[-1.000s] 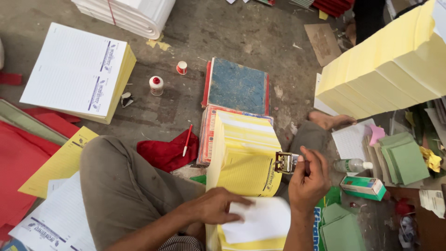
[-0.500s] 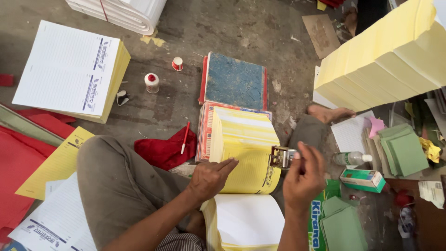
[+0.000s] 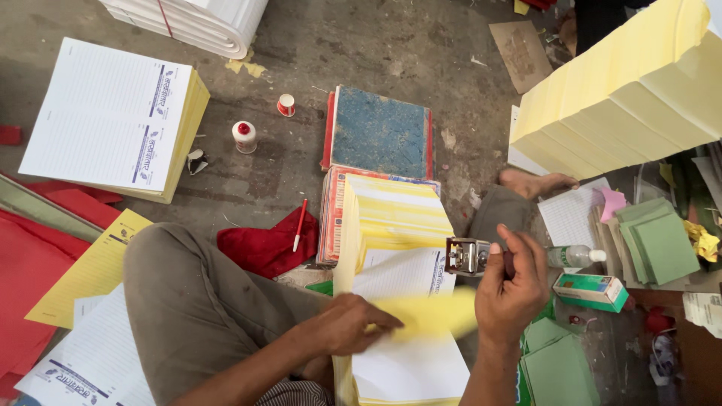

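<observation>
The right hand [image 3: 511,289] has its fingers clamped on a small metal numbering stamp [image 3: 468,256] above the open pad of white and yellow forms [image 3: 402,301]; the left hand [image 3: 350,325], fingers together, flips a blurred yellow sheet [image 3: 432,312].

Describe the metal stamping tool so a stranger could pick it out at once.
Start at the tall yellow paper stack on the right, then drop to the open pad in front of the seated person. The right hand holds the stamper over the pad's right edge: the only boxy metal thing there.
</observation>
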